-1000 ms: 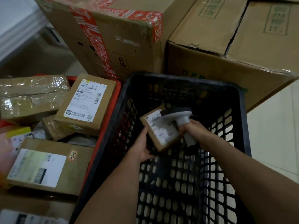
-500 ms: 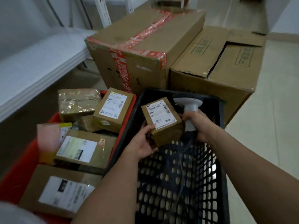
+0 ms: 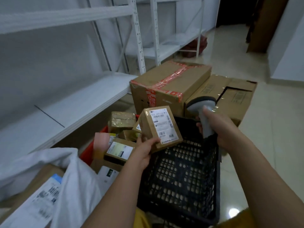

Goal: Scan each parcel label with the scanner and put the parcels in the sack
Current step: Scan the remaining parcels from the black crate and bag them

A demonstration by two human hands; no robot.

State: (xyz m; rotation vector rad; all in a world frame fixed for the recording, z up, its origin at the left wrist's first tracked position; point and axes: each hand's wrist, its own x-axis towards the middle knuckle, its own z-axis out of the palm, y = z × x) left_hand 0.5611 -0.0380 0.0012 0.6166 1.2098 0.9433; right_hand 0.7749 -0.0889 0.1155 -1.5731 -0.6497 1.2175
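Observation:
My left hand (image 3: 144,149) grips a small brown parcel (image 3: 160,127) by its lower corner, white label facing up, above the near-left rim of the black crate. My right hand (image 3: 220,127) is closed around the grey handle of the scanner (image 3: 203,104), whose head points left, just right of the parcel. The white sack (image 3: 72,178) lies open at the lower left with a labelled parcel (image 3: 44,193) inside it. More brown parcels (image 3: 121,120) fill the red bin (image 3: 88,149) left of the crate.
The black lattice crate (image 3: 182,178) stands under my arms. Two big cardboard boxes (image 3: 171,86) stand behind it on the tiled floor (image 3: 271,145). White metal shelving (image 3: 69,96) runs along the left side.
Both hands rose out of the black crate with the parcel and scanner. The parcel moved up and left, over the crate's rim. My view tilted up, bringing the sack and shelving into sight.

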